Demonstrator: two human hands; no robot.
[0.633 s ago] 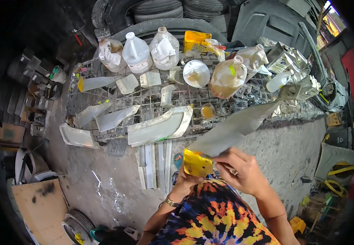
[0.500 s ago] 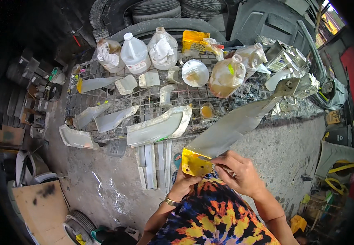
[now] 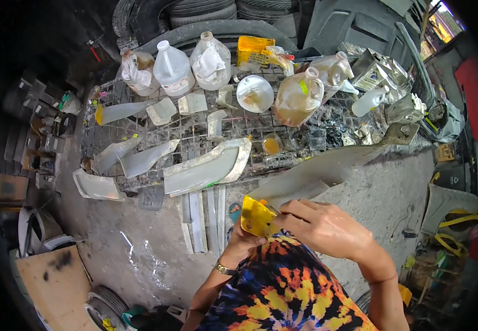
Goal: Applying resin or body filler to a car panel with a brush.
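Note:
A long, curved grey panel (image 3: pixel 311 172) slants from my body toward the right end of the table, its yellow end (image 3: pixel 256 218) nearest me. My left hand (image 3: pixel 241 244) is closed around that yellow end from below and the left, thumb along its lower edge. Close by on the right, my right hand (image 3: pixel 327 227) has its fingers bent and pressed together against the panel's near edge, beside the yellow part. What those fingertips pinch, if anything, is hidden. A small orange spot (image 3: pixel 263 202) shows at the top of the yellow end.
A grimy wire-mesh table (image 3: pixel 195 129) carries several grey and white panel pieces (image 3: pixel 208 167), plastic jugs (image 3: pixel 174 69), a white round tub (image 3: pixel 254 94), a cup of amber stuff (image 3: pixel 272 144) and metal cans (image 3: pixel 380 71). Long strips (image 3: pixel 197 220) lean below its front edge. Cardboard (image 3: pixel 54 287) lies lower left.
The panel has tilted, its grey face now seen more edge-on and its far end lower. My right hand has turned, its back now upward, staying near the yellow end. The view shifted slightly.

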